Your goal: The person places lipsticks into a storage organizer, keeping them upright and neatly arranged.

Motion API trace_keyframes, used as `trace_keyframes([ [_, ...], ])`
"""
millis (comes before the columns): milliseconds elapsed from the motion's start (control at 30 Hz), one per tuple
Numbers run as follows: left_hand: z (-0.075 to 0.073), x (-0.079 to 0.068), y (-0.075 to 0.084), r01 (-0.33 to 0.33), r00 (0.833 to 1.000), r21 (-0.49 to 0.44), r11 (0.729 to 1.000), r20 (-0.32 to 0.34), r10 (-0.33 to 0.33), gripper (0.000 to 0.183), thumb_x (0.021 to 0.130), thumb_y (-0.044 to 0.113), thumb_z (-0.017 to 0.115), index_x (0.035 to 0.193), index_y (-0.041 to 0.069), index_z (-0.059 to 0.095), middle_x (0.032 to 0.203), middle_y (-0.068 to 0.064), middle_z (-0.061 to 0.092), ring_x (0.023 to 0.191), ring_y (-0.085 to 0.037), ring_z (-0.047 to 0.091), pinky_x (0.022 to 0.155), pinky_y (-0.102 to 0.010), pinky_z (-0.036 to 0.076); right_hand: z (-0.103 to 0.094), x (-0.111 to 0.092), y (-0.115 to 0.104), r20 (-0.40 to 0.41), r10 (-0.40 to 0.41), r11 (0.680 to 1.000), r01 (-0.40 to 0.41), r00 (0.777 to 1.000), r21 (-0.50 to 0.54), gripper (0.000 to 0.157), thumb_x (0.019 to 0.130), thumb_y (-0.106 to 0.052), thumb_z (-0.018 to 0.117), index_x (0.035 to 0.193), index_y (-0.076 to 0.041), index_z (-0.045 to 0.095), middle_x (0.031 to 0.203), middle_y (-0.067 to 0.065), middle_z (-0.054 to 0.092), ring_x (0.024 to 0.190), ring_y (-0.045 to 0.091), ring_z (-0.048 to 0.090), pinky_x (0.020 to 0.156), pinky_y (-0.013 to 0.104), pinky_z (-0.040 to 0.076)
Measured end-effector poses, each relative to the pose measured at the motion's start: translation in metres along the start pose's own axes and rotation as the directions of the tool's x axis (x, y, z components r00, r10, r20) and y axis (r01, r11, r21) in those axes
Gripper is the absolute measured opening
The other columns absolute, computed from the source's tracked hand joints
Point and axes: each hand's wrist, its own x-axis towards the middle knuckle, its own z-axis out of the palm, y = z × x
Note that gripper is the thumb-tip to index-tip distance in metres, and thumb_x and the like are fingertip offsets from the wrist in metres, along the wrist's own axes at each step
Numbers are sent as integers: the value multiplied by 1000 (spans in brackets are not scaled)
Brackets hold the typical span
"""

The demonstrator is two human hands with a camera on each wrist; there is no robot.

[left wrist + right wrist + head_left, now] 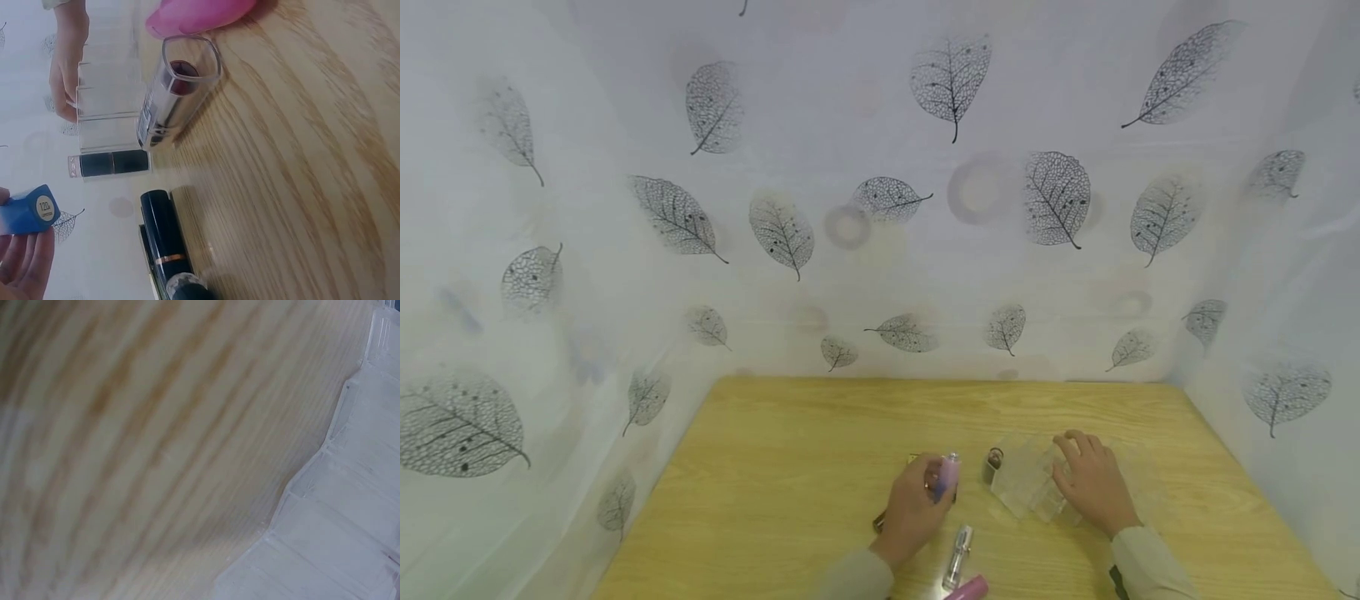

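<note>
My left hand [916, 508] grips a lipstick tube [948, 477] upright above the table; it is pink at one end and blue at the other. In the left wrist view, its blue end [31, 211] bears a round white label. A clear stepped organizer [1021, 477] lies to the right, with a dark lipstick [114, 164] in its end compartment. Over that organizer my right hand [1093, 483] is spread, fingers loosely bent, fingertips close to its top. The right wrist view shows the organizer's empty slots [337, 531] but no fingers.
Nearer me lie a clear-cased lipstick [957, 557] and a pink tube-like item [967, 588]. A dark lipstick with a gold band [164, 228] lies by the left hand. Leaf-patterned sheeting [850, 283] encloses the back and sides of the wooden table [760, 483].
</note>
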Motion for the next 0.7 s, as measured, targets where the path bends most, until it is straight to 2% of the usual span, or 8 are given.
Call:
trace_keyframes([
  [133,8,5,7,8,1000,8,1000,-29,-8,36,76,5,72,109,6,58,95,-6,66,78,-5,60,67,-12,51,-1,1,1,6,0,1000,0,1000,-2,38,78,-18,63,112,0,59,110,19,57,100,37,52,76,52,44],
  [300,20,9,11,13,1000,-9,1000,-28,-13,36,79,7,69,112,8,55,98,-4,64,80,-4,60,69,-11,50,-2,3,1,10,-2,1000,2,1000,-3,39,78,-18,63,112,0,59,110,19,58,100,37,52,76,52,45],
  [533,35,13,15,-80,993,18,997,-86,81,37,77,6,70,110,9,55,94,-2,63,78,-3,58,66,-12,50,-3,3,1,17,5,1000,-5,1000,-5,39,78,-19,62,112,-1,59,111,18,57,101,36,52,78,52,45],
  [700,43,16,18,-87,990,16,996,-111,89,37,75,4,72,108,8,56,94,-4,64,78,-7,60,67,-15,52,-2,2,2,9,-4,1000,4,1000,-4,39,78,-19,62,113,-1,59,111,18,57,101,37,53,78,53,45],
])
